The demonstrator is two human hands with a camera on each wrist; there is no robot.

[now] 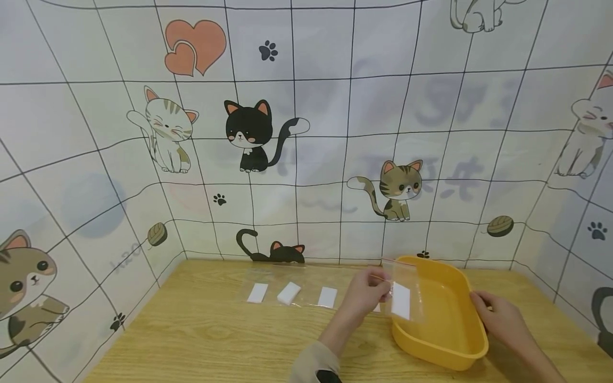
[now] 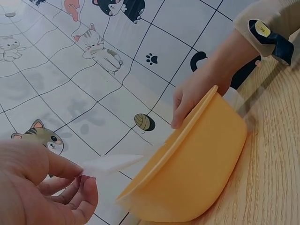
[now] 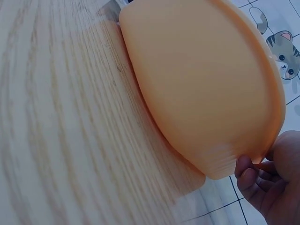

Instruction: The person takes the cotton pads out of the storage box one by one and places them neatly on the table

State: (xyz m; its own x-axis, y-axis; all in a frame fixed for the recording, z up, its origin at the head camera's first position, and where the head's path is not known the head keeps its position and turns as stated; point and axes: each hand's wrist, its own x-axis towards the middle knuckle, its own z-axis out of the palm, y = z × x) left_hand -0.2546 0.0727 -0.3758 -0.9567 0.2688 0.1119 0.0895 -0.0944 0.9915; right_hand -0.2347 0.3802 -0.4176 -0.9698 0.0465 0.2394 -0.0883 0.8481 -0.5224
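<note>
In the head view my left hand (image 1: 366, 291) pinches the top of a clear plastic bag (image 1: 415, 300) with a white rectangular piece (image 1: 400, 301) inside. The bag hangs over the left side of a yellow plastic tray (image 1: 445, 361). Close up in the left wrist view, thumb and fingers of the left hand (image 2: 49, 187) hold the bag (image 2: 112, 164) by its edge. My right hand (image 1: 500, 316) grips the tray's right rim. The right wrist view shows the right hand (image 3: 267, 180) with thumb and fingers on the rim of the tray (image 3: 201, 84). No contents show in the tray's visible interior.
Left of the tray, clear bags with white pieces lie in a row on the wood-grain table (image 1: 206, 340), among them a left piece (image 1: 257, 293), a tilted piece (image 1: 289, 293) and another piece (image 1: 328, 298). A cat-print sheet (image 1: 321, 159) stands behind and at both sides.
</note>
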